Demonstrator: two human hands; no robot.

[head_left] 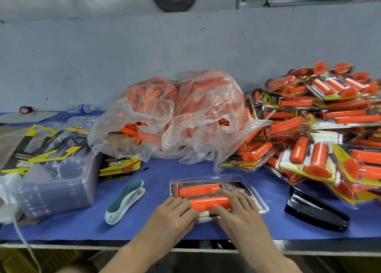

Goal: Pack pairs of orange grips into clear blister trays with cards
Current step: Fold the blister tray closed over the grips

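A clear blister tray (233,179) lies on the blue table in front of me with a printed card inside. Two orange grips lie in it side by side, a far grip (199,189) and a near grip (210,202). My left hand (175,213) presses flat on the tray's near left corner. Over the near right part my right hand (237,207) presses down, fingers straight, touching the near grip's end. The tray's front edge is hidden under both hands.
A clear bag of loose orange grips (185,116) sits behind the tray. Finished packs (321,128) pile up at the right. Stacked empty trays (57,182) and yellow-black cards (119,163) lie left. A white-green stapler (125,200) and a black stapler (315,210) flank the tray.
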